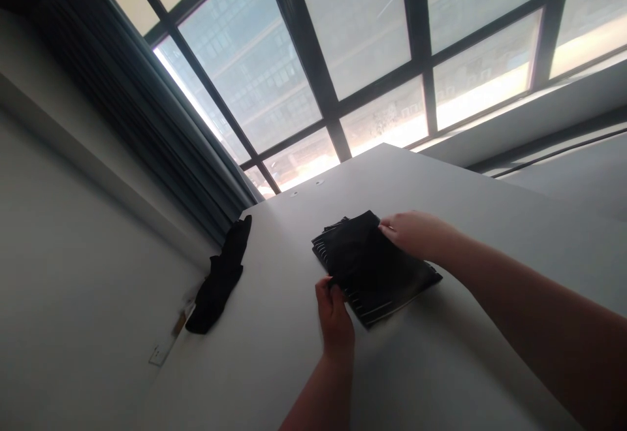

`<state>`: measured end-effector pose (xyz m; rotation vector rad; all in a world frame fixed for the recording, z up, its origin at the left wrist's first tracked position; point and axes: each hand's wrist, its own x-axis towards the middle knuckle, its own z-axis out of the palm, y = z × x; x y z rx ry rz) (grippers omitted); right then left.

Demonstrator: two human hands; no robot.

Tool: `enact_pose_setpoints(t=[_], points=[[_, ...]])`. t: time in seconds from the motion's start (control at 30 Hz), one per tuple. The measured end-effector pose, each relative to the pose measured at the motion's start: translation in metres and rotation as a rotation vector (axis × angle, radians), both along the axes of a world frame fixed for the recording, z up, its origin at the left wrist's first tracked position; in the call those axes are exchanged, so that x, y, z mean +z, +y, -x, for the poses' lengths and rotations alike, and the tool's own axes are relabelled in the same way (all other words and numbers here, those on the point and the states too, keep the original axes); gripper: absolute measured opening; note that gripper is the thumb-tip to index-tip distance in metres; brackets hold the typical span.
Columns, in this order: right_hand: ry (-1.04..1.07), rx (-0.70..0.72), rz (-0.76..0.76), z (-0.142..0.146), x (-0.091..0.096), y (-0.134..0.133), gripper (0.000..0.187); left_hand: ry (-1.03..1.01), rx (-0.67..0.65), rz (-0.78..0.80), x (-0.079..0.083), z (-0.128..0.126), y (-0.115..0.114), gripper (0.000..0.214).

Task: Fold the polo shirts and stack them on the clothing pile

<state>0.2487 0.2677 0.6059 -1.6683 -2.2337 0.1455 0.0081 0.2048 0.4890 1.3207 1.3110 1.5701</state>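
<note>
A plain black cloth (367, 248) lies over a folded dark piece with thin white stripes (362, 305) on the white table (274, 352). The stripes show along the left and lower edges; whether the two are one garment I cannot tell. My left hand (336, 317) pinches the black cloth at its near left edge, thumb and fingers together. At the far right edge, my right hand (416, 235) grips the cloth between thumb and fingertips. Part of the right side of the pile is hidden behind that hand.
Another black cloth item (215, 281) lies crumpled along the table's left edge. A dark curtain (161, 104) hangs beyond it, by large windows (362, 32). A wall socket (159, 354) is low at the left. Two small round fittings (320, 182) sit near the far edge.
</note>
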Motion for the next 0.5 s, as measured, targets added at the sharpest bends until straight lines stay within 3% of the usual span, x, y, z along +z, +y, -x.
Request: enact_pose_setpoints(t=[0.17,0.27,0.37,0.5], points=[[-0.033,0.135,0.062,0.015,-0.002,-0.012,0.064,-0.024,-0.124,0.069,0.002,-0.002,-0.001,0.078],[-0.09,0.134,0.072,0.02,-0.004,-0.014,0.048,-0.005,-0.118,0.105,-0.001,0.0,0.002,0.088],[-0.131,0.109,0.14,0.021,-0.004,-0.012,0.04,-0.076,-0.116,0.133,-0.008,0.004,0.007,0.084],[-0.115,0.09,0.122,0.02,-0.002,-0.01,0.041,-0.11,-0.16,0.231,-0.011,0.007,0.012,0.063]])
